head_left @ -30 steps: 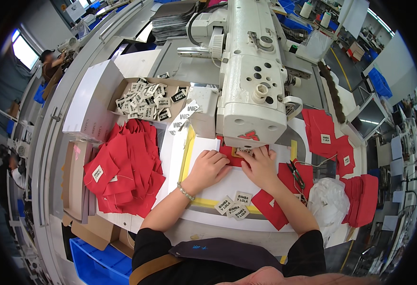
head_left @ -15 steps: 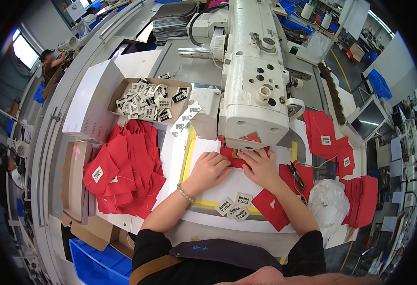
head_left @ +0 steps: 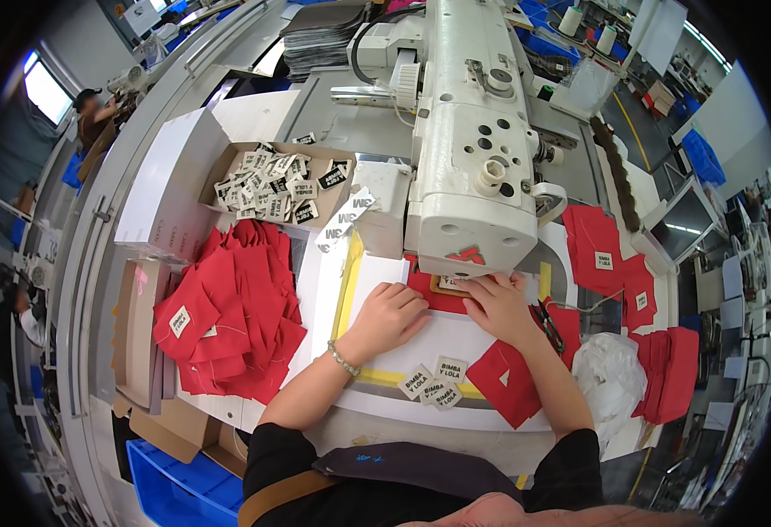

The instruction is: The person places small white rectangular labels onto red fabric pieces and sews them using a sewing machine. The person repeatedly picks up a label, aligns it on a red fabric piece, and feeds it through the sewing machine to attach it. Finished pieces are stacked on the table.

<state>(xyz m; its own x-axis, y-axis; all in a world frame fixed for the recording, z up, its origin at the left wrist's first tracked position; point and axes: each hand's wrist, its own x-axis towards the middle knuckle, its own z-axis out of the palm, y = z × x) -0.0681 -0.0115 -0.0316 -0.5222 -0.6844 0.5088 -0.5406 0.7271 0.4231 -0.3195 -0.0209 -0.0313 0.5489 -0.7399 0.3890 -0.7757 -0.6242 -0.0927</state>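
The red fabric piece (head_left: 443, 301) lies beneath the sewing machine (head_left: 469, 224) head, carrying a framed label (head_left: 448, 283). The left hand (head_left: 390, 318) rests at the fabric's left edge, fingers together and slightly bent, pinching nothing, probably to steady it. The right hand (head_left: 499, 307) bears on the label's side, likely to stop shifting; its fingers are slightly spread, but whether they pinch cannot be told. Count: one framed label; four loose labels (head_left: 451, 369), apparently set within reach; the red pile (head_left: 249, 294) overlaps too much to count.
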